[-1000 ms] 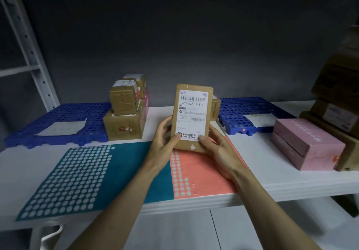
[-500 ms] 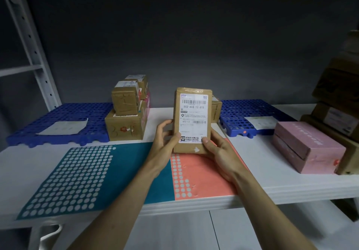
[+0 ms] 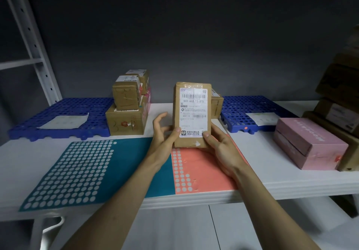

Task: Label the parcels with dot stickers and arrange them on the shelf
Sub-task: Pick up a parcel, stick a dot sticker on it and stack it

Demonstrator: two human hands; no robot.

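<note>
A brown parcel (image 3: 192, 98) with a white shipping label stands upright over the middle of the white shelf (image 3: 272, 174). My left hand (image 3: 163, 133) grips its lower left edge, thumb on the label. My right hand (image 3: 219, 143) grips its lower right corner, thumb on the front. Below the parcel lie a teal dot-sticker sheet (image 3: 81, 170) and a salmon-pink dot-sticker sheet (image 3: 206, 170), both with many stickers gone.
A stack of brown parcels (image 3: 126, 110) sits on the left blue pallet (image 3: 58, 117). A second blue pallet (image 3: 250, 113) lies at the right, a small brown box (image 3: 216, 106) beside it. A pink box (image 3: 308, 143) and stacked cartons (image 3: 342, 98) fill the right end.
The parcel and both hands have sunk slightly toward the shelf while the view tipped a little. My grip on it is the same.
</note>
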